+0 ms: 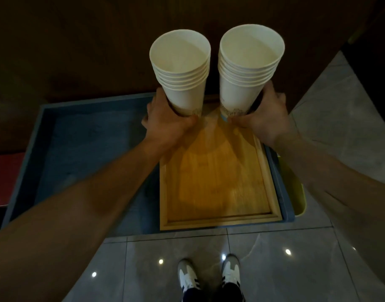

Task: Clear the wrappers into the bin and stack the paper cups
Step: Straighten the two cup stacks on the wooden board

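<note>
Two stacks of white paper cups are held up side by side above a wooden tray [219, 203]. My left hand [167, 120] grips the base of the left cup stack [182, 83], which holds several nested cups. My right hand [265, 116] grips the base of the right cup stack [246, 83], also several cups, its rim slightly higher and nearer the camera. Both stacks are upright, mouths open and empty, with a small gap between them. No wrappers show in this view.
The wooden tray lies on a blue-grey table [78, 149] with a raised rim. A yellow-green bin [296, 188] peeks out at the table's right edge. Dark wood panelling rises behind. A red object [4, 177] is at left. My shoes [209, 277] stand on grey tiles.
</note>
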